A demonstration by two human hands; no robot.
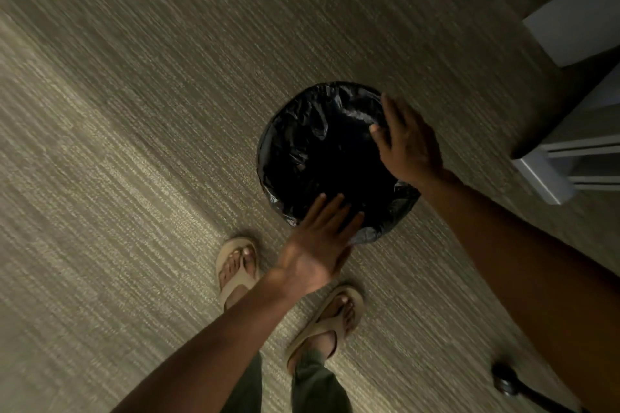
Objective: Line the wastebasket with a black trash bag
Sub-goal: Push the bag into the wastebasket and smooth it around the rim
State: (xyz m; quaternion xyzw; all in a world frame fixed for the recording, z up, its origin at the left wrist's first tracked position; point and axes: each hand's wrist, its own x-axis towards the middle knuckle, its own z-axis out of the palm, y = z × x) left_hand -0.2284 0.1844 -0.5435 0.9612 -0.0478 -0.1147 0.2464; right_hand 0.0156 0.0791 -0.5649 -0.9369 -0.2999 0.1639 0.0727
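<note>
A round wastebasket stands on the carpet, seen from straight above, and a shiny black trash bag (pixel 315 144) covers its opening and rim. The bin itself is hidden under the plastic. My left hand (pixel 318 245) lies flat over the near rim, fingers spread and pointing into the bag. My right hand (pixel 406 144) rests on the right rim with fingers apart, thumb toward the bag's middle. Neither hand visibly pinches the plastic.
Beige striped carpet (pixel 151 144) surrounds the bin. My feet in tan sandals (pixel 238 265) stand just in front of it. White furniture legs and panels (pixel 570 157) rise at the right. A dark chair caster (pixel 506 379) sits at the lower right.
</note>
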